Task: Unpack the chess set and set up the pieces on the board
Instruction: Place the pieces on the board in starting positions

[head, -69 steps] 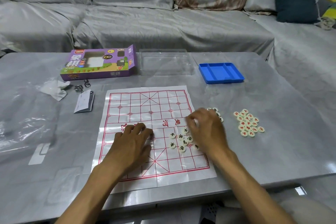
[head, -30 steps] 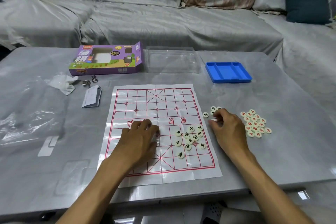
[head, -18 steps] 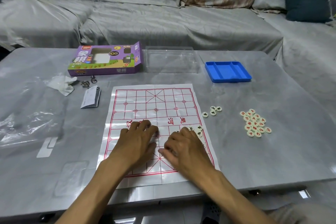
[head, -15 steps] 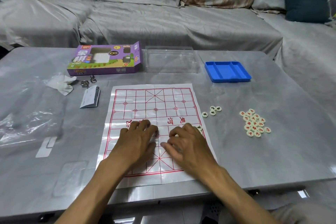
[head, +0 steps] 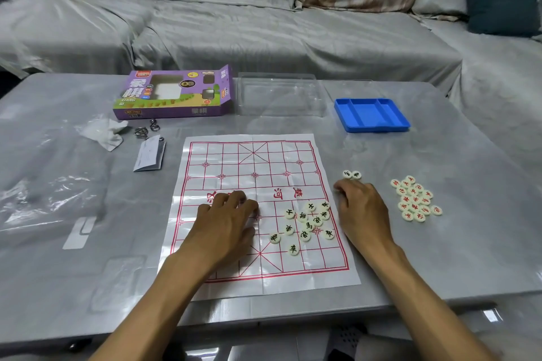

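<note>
The paper chess board with red lines lies flat on the table. My left hand presses on its left half with straight fingers. Several white discs with black characters lie loose on the board's near right part. Off the board's right edge, my right hand has its fingers curled down over the near side of a small group of black pieces; two of them show just beyond my fingertips, the rest are hidden. A cluster of red-lettered pieces sits further right.
At the back stand the purple set box, a clear plastic lid and a blue tray. A folded leaflet, metal rings and crumpled plastic lie left of the board. A covered sofa lies behind the table.
My right hand left the board, where it had covered the black pieces, and moved right to the small group beside it. Two pieces of that group are now hidden. My left hand stayed put.
</note>
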`<state>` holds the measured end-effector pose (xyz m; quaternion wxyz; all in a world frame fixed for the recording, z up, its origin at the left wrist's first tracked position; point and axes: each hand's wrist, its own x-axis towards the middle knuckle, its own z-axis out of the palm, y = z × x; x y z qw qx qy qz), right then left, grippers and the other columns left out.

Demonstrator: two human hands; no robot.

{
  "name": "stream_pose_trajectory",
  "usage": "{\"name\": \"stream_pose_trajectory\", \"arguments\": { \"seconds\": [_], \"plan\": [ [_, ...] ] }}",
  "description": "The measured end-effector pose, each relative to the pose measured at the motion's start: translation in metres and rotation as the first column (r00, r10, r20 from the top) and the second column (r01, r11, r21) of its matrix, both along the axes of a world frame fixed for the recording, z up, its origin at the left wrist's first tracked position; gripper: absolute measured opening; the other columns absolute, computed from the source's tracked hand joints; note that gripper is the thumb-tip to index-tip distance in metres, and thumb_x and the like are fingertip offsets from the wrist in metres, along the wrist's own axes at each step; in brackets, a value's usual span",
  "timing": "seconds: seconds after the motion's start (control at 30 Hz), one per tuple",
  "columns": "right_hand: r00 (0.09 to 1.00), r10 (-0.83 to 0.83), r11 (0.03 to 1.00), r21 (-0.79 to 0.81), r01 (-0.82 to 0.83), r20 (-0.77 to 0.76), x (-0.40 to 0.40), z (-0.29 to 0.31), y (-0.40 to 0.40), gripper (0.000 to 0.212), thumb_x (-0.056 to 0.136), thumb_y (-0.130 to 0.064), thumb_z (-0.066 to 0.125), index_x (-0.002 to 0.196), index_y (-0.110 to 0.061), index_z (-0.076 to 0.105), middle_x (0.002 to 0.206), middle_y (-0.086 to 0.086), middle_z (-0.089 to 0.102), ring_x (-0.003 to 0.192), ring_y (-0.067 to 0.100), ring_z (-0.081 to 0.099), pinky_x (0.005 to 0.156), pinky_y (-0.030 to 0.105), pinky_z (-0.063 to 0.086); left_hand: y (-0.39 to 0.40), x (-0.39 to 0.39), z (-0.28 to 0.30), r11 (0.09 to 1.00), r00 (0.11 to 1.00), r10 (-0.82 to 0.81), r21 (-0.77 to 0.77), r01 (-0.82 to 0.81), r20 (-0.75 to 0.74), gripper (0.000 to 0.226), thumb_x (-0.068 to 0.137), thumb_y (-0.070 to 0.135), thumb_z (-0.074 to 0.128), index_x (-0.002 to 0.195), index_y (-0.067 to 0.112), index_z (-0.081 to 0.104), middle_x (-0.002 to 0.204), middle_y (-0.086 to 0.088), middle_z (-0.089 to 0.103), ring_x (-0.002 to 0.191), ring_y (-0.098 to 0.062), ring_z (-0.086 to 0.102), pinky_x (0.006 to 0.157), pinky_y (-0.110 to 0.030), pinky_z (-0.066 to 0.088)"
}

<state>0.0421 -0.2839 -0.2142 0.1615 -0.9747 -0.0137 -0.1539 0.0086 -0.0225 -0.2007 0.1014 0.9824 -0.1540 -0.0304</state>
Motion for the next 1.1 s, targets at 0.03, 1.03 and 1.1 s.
{"name": "stream_pose_trajectory", "arguments": {
  "seconds": [0.03, 1.03, 1.1],
  "plan": [
    [1.0, -0.017, 0.999, 0.036, 0.017, -0.01, 0.0, 0.002, -0.001, 0.013, 0.096, -0.01, 0.054, 0.099, -0.011, 0.067, 0.096, 0.003, 0.069, 0.085, 0.023, 0.054, 0.064, 0.03, 0.036, 0.0, 0.0, 0.0, 1.0, 1.0, 0.002, 0.006, -0.002, -0.004, 0.039, 0.094, 0.037, 0.048, 0.132, 0.03, 0.046, 0.143, 0.003, 0.039, 0.128, -0.025, 0.037, 0.094, -0.041, 0.039],
    [0.941, 0.292, 0.902, 0.277, -0.33, 0.171, -0.015, 0.021, 0.066, 0.012, 0.087, -0.015, 0.065, 0.095, -0.015, 0.073, 0.094, -0.002, 0.073, 0.09, 0.017, 0.061, 0.08, 0.027, 0.047, 0.004, -0.001, -0.003, 1.0, 1.0, -0.021, -0.016, 0.021, 0.01, 0.039, 0.091, 0.036, 0.054, 0.129, 0.027, 0.052, 0.14, -0.001, 0.046, 0.125, -0.031, 0.043, 0.091, -0.044, 0.042],
    [0.982, 0.143, 0.934, 0.312, -0.176, 0.127, -0.001, 0.028, 0.04, 0.013, 0.09, -0.014, 0.063, 0.1, -0.016, 0.072, 0.098, -0.003, 0.072, 0.093, 0.017, 0.062, 0.081, 0.029, 0.05, 0.002, -0.001, -0.002, 1.0, 1.0, -0.012, -0.028, 0.012, 0.012, 0.039, 0.092, 0.036, 0.054, 0.13, 0.027, 0.051, 0.141, -0.002, 0.045, 0.126, -0.031, 0.042, 0.092, -0.045, 0.041]
  ]
}}
